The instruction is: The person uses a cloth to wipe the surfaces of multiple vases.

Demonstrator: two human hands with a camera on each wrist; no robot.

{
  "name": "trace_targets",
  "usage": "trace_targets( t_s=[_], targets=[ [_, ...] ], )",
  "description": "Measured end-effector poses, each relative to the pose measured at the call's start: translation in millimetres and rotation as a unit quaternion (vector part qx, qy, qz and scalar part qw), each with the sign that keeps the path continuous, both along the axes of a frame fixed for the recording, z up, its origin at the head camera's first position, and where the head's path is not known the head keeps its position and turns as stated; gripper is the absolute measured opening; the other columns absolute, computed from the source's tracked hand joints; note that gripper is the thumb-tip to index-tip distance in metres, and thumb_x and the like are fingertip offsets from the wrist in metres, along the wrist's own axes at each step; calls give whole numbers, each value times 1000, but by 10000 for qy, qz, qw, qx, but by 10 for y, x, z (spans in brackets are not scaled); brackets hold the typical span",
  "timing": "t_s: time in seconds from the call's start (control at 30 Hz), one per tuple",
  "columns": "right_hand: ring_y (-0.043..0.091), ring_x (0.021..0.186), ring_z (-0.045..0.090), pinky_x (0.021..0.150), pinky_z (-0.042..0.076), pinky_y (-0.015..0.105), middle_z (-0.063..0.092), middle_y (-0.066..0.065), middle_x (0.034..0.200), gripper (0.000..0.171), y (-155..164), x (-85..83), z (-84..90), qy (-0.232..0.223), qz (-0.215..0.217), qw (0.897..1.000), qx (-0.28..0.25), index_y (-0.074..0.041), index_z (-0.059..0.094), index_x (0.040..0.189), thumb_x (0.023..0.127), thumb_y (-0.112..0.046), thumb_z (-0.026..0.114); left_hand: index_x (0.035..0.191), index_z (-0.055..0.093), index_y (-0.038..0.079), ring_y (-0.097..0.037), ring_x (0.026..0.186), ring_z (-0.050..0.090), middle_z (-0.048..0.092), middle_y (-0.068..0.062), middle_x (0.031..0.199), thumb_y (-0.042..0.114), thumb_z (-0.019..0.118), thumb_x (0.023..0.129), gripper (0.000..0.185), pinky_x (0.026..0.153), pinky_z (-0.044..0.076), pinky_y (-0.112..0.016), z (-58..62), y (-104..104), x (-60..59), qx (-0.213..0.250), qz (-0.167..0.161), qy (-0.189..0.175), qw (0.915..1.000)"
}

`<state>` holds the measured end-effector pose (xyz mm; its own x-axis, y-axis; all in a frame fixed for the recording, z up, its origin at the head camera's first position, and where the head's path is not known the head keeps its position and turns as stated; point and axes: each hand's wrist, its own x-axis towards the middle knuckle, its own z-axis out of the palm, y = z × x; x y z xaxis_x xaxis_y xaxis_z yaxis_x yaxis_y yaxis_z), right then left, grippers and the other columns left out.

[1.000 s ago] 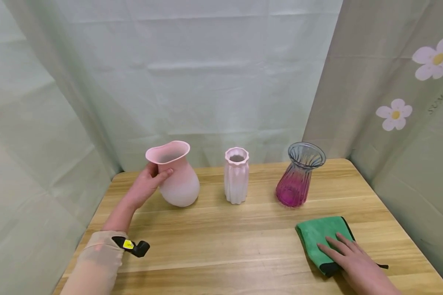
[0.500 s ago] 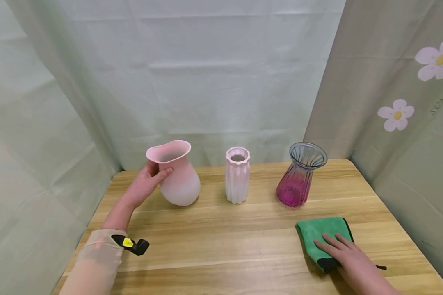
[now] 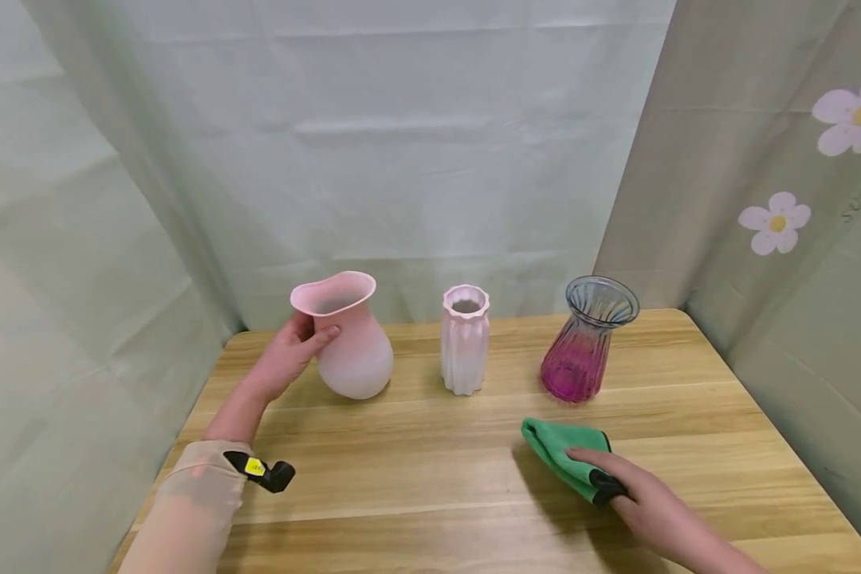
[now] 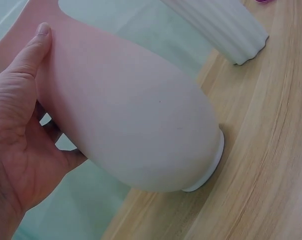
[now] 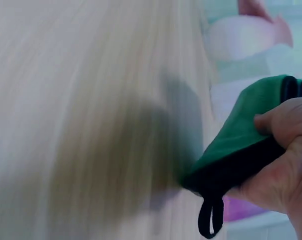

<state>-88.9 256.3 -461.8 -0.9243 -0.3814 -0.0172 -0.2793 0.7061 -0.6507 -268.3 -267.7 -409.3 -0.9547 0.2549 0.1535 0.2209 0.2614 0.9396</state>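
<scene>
At the table's back left stands a pink-and-white vase (image 3: 355,359) with a wavy rim. My left hand (image 3: 287,359) grips its neck, thumb on the near side and the other fingers partly hidden behind; in the left wrist view the vase's base (image 4: 208,165) meets the wood. My right hand (image 3: 646,498) holds a folded green cloth (image 3: 563,446) with black edging above the table, its shadow below. In the right wrist view the thumb presses on the cloth (image 5: 250,115), and a black loop (image 5: 211,217) hangs from its corner.
A narrow pale pink fluted vase (image 3: 464,351) stands upright at the back middle. To its right is a glass vase (image 3: 581,351), blue-grey above and magenta below. Pale curtains (image 3: 430,159) enclose the wooden table (image 3: 402,486) at the back and sides.
My right hand has gone from resting on the cloth to holding it, lifting it off the table and carrying it left. The left hand keeps its hold on the pink-and-white vase.
</scene>
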Motion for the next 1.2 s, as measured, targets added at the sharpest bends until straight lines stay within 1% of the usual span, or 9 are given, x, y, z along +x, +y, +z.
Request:
trace_targets(
  t_s=[0.13,0.33,0.43,0.57,0.67,0.87,0.97,1.13,1.2],
  targets=[
    [28,132,45,89,45,24,48,12,154,77,-238,-53,108,-895,-228,9909,-981,-31,53,149,87,14,50,155,31,14,-26,133,43,41,-13,150,25,62,105,61,102,44,-25,-11,6,0,42,-20,17,10000],
    [26,130,51,93,52,29,47,21,152,61,-659,-107,188,-1479,73,9540,-2607,-7,45,154,96,12,40,155,31,19,-25,133,43,42,-9,151,26,63,104,60,105,43,-31,-26,6,0,44,-27,0,10000],
    [23,130,52,96,52,31,49,17,151,65,-918,-151,232,-1398,239,9449,-2952,-10,46,154,95,15,37,155,31,19,-26,134,43,42,-9,151,26,63,104,60,106,43,-34,-30,2,-3,24,-43,21,10000],
    [22,136,48,103,46,28,49,3,154,72,-1279,-251,325,-991,258,9455,-3092,-24,48,154,94,15,38,156,31,19,-27,134,43,42,-10,152,25,62,105,59,107,42,-36,-30,0,-11,33,-58,55,10000],
    [22,139,45,107,42,31,46,-3,156,74,-1541,-350,379,-702,245,9391,-3355,-28,47,154,94,14,38,155,33,20,-26,135,43,42,-9,151,24,61,105,57,109,41,-38,-26,3,-16,90,-65,38,9999],
    [28,131,53,100,50,44,52,5,150,61,-2020,-544,448,-392,-310,9162,-3975,-23,50,152,98,6,42,156,32,21,-24,137,41,41,-9,153,24,60,106,57,110,40,-38,-22,0,-17,86,-114,50,9999],
    [30,127,54,98,50,47,56,9,146,56,-2223,-664,471,-43,-694,9124,-4034,-21,53,149,99,2,45,157,31,20,-25,138,40,40,-10,153,24,60,106,59,111,39,-40,-13,-2,-18,104,-136,56,9998],
    [28,116,56,94,49,46,60,10,136,52,-2480,-897,456,379,-1009,9052,-4111,-17,57,143,97,4,47,157,30,20,-25,138,40,40,-10,154,25,59,106,59,111,39,-38,0,2,-15,111,-150,15,9998],
    [25,120,55,98,48,43,58,7,140,54,-2565,-988,438,492,-1022,9011,-4185,-17,55,146,97,5,46,158,30,20,-25,138,40,39,-10,154,25,59,106,59,110,39,-37,-1,7,-16,117,-158,21,9998]
  ],
)
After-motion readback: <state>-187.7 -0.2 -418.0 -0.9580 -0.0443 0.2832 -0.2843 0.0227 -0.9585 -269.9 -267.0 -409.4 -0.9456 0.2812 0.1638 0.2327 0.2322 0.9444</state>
